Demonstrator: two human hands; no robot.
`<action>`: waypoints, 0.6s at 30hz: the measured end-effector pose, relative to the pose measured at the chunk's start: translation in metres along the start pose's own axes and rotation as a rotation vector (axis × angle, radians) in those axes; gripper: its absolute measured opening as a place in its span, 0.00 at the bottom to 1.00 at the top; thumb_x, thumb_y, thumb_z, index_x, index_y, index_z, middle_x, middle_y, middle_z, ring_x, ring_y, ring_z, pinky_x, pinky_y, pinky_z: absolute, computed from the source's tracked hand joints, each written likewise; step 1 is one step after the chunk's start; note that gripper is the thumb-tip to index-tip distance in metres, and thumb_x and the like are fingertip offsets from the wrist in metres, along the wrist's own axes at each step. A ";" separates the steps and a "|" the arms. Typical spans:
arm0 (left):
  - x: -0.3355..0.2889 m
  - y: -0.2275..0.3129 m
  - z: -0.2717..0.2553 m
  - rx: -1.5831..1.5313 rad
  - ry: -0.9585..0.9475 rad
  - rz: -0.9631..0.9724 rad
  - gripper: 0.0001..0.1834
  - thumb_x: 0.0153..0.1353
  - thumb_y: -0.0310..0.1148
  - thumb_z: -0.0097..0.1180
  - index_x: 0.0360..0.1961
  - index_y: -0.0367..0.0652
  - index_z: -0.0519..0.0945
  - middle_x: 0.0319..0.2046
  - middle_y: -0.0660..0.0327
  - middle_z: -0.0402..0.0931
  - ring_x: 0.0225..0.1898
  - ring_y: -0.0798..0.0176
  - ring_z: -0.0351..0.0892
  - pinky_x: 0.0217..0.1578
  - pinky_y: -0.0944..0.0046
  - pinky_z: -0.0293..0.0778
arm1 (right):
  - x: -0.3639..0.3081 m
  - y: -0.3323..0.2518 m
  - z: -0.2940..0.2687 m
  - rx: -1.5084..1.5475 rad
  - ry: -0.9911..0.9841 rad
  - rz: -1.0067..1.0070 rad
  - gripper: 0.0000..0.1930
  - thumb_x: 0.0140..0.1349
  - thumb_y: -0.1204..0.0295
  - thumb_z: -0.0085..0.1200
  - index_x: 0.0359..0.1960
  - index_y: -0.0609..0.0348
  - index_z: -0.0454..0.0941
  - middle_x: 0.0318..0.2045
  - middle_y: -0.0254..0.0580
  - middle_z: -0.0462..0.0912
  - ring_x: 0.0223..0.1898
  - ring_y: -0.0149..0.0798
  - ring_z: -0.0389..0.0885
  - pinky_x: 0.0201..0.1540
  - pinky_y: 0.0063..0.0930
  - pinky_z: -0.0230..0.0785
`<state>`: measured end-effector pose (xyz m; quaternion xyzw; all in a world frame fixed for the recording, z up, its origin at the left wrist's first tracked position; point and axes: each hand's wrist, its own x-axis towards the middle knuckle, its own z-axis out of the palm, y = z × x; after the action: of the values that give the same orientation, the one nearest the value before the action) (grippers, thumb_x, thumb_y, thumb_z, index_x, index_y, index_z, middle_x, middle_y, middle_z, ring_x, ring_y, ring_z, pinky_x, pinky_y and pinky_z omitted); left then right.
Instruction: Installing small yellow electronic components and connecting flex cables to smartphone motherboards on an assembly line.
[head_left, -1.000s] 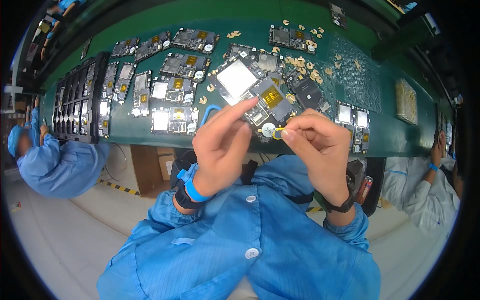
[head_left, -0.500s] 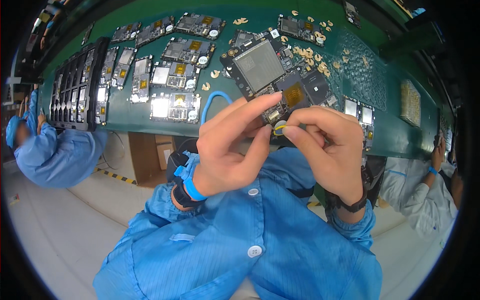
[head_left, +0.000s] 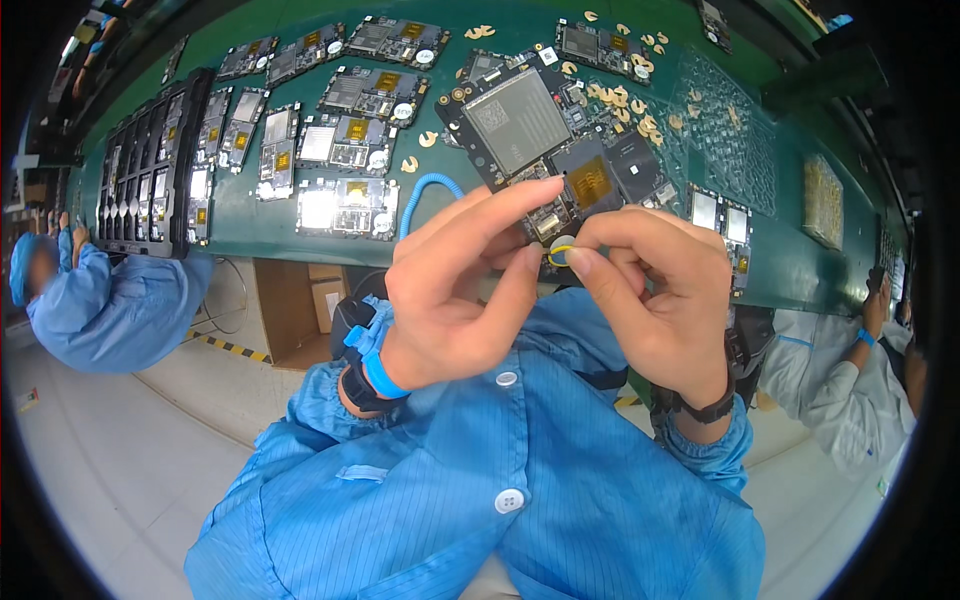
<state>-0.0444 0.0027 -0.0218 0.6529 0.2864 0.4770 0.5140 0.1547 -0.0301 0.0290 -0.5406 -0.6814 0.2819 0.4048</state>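
Observation:
A large black circuit board (head_left: 516, 118) with a silver shield and a gold-brown patch is held tilted above the table by my left hand (head_left: 455, 285). My left index finger lies along its face, the thumb is at its near edge, and the other fingers are partly hidden. At that near edge, thumb and index finger of my right hand (head_left: 655, 290) pinch a thin yellow strip (head_left: 557, 256), curved beside a small round grey disc (head_left: 563, 242). The fingertips hide part of the strip, and I cannot tell whether it is fixed to the board.
Several smaller circuit boards (head_left: 347, 143) lie on the green table (head_left: 265, 225), left of a black slotted tray (head_left: 185, 215) at its right side. Beyond my hands are loose cream-coloured curved pieces (head_left: 640, 105) and a clear plastic sheet (head_left: 735, 150). People in protective clothing sit at both sides.
Both hands keep the same grip at the board's near edge. The view has shifted slightly, and the board sits a little higher in it.

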 end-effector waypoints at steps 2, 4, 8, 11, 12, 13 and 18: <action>0.000 0.001 -0.001 -0.016 -0.002 -0.013 0.26 0.65 0.06 0.50 0.66 0.20 0.74 0.59 0.47 0.78 0.56 0.62 0.80 0.54 0.65 0.77 | 0.000 0.000 0.000 0.004 -0.005 0.009 0.05 0.59 0.83 0.66 0.35 0.63 0.83 0.19 0.38 0.71 0.17 0.32 0.66 0.22 0.31 0.57; -0.001 0.004 -0.004 0.000 -0.039 -0.064 0.26 0.65 0.06 0.49 0.66 0.20 0.74 0.60 0.47 0.78 0.58 0.60 0.80 0.57 0.63 0.76 | 0.000 0.001 0.000 0.004 -0.015 -0.002 0.05 0.58 0.83 0.65 0.35 0.63 0.83 0.19 0.38 0.72 0.17 0.33 0.66 0.22 0.31 0.57; 0.004 -0.002 0.001 -0.027 -0.027 0.013 0.26 0.65 0.07 0.50 0.66 0.21 0.75 0.59 0.47 0.79 0.58 0.61 0.80 0.56 0.63 0.76 | 0.002 -0.002 -0.004 -0.028 -0.028 -0.022 0.06 0.58 0.83 0.65 0.35 0.63 0.82 0.19 0.39 0.72 0.17 0.34 0.67 0.21 0.31 0.57; 0.008 -0.010 0.005 0.019 0.067 0.152 0.29 0.56 0.09 0.55 0.61 0.29 0.82 0.28 0.58 0.74 0.26 0.70 0.73 0.26 0.70 0.68 | 0.004 -0.002 -0.006 -0.047 -0.064 -0.044 0.06 0.57 0.83 0.65 0.34 0.62 0.82 0.18 0.39 0.72 0.16 0.35 0.67 0.21 0.32 0.57; 0.007 -0.012 0.005 0.014 0.069 0.153 0.29 0.56 0.09 0.55 0.61 0.30 0.82 0.27 0.58 0.74 0.26 0.70 0.73 0.26 0.70 0.68 | 0.005 -0.001 -0.007 -0.041 -0.065 -0.047 0.06 0.57 0.83 0.65 0.34 0.62 0.82 0.18 0.39 0.71 0.16 0.35 0.67 0.21 0.32 0.56; 0.007 -0.013 0.005 0.010 0.070 0.155 0.29 0.56 0.09 0.55 0.61 0.30 0.83 0.26 0.58 0.74 0.25 0.70 0.73 0.26 0.70 0.67 | 0.005 -0.001 -0.007 -0.035 -0.066 -0.051 0.06 0.57 0.83 0.65 0.34 0.62 0.83 0.17 0.39 0.70 0.16 0.35 0.67 0.21 0.33 0.56; 0.008 -0.013 0.005 0.004 0.071 0.149 0.29 0.55 0.09 0.56 0.60 0.30 0.83 0.26 0.58 0.73 0.25 0.70 0.72 0.26 0.69 0.66 | 0.004 -0.001 -0.008 -0.021 -0.072 -0.023 0.05 0.57 0.83 0.64 0.34 0.62 0.82 0.17 0.38 0.69 0.16 0.35 0.66 0.21 0.33 0.56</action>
<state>-0.0358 0.0116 -0.0319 0.6564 0.2560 0.5360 0.4652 0.1605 -0.0265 0.0343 -0.5265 -0.7045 0.2896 0.3776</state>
